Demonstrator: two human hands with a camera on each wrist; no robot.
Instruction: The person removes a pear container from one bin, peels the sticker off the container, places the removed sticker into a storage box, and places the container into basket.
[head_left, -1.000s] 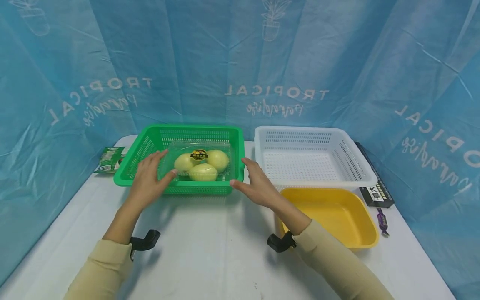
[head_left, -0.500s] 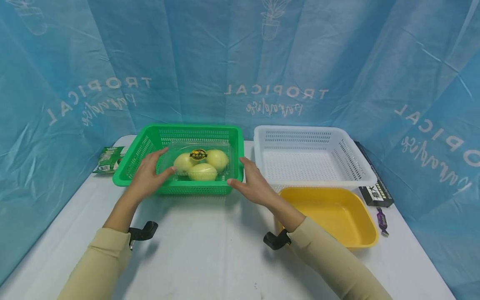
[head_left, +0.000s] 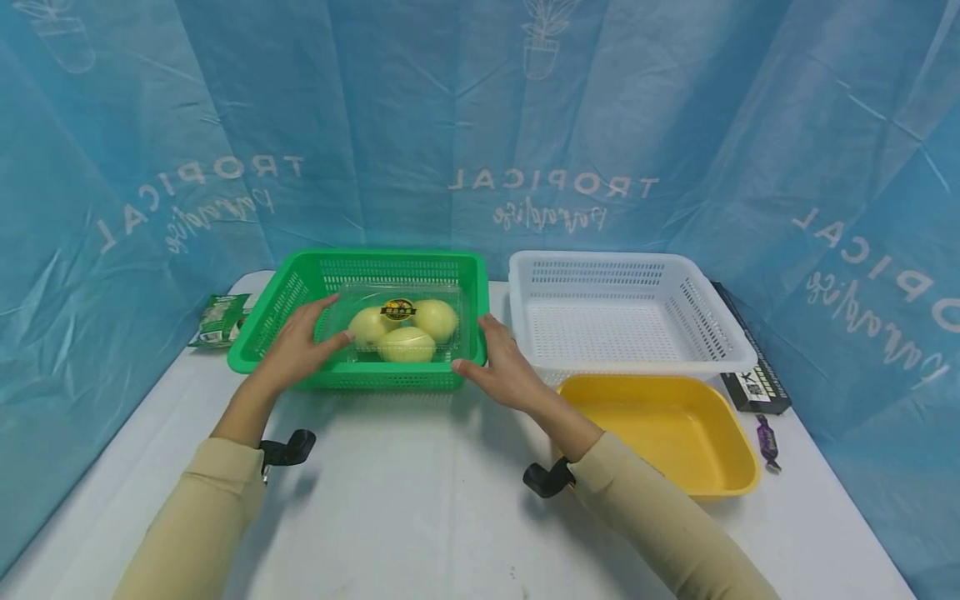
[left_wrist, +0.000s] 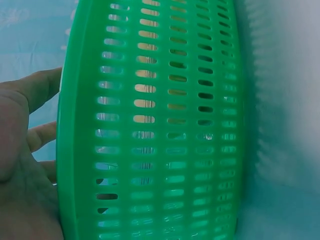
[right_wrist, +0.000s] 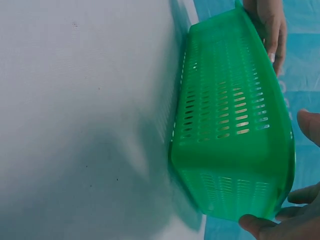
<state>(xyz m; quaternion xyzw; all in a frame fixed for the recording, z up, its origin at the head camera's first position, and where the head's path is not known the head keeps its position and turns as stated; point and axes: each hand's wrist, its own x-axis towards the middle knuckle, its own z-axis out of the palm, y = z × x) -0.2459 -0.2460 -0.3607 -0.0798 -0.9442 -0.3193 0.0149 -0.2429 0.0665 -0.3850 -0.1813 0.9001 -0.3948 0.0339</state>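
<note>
Left hand (head_left: 296,346), grip spread, hovers over the green basket (head_left: 390,380); right hand (head_left: 504,364), also spread, is at its near right corner, contact unclear; inside lies a clear box (head_left: 397,311) of pale fruit (head_left: 406,345); probably weighty, slick, thin-walled, best held by both ends.

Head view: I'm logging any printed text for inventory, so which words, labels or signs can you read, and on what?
"TROPICAL", mirrored and repeated, on the blue curtain.
"Paradise", mirrored script beneath it, same curtain.
Clear fruit pack: dark label, characters too small to read surely.
Green packet: print too small.
Black box: square code and lettering, too small.
Purple wrapper: print unreadable.
</note>
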